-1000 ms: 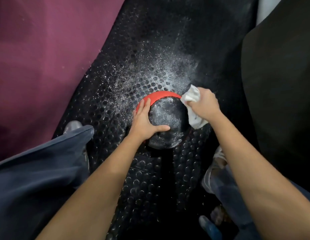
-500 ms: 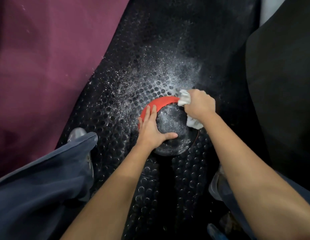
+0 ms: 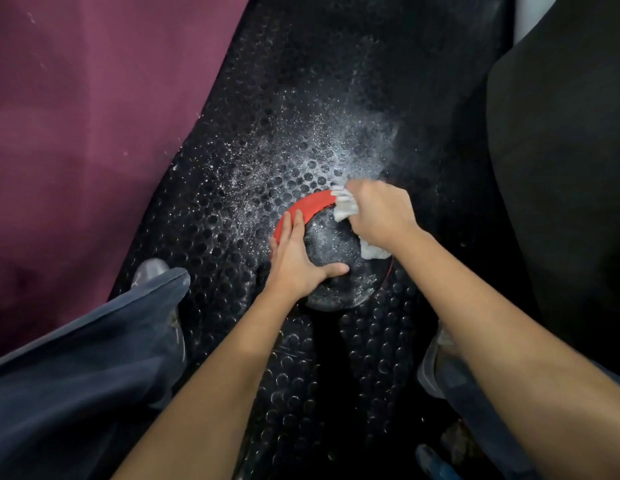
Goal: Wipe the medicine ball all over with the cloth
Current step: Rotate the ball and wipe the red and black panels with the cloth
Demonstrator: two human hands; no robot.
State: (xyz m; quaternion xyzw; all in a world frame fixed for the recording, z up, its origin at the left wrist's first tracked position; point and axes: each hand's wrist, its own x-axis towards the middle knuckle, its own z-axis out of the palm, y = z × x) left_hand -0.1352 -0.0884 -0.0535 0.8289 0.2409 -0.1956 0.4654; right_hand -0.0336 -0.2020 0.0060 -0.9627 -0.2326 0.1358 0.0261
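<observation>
Right hand [image 3: 377, 216] grips the cloth [image 3: 345, 206] on the ball's [image 3: 336, 258] far-right side; left hand [image 3: 298, 261], fingers straight, steadies its near-left.

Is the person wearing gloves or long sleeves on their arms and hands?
No. The left hand and right hand are bare, with no gloves, rings or watch showing. Both forearms are uncovered all the way to the picture's edge, so no sleeves show.
</observation>
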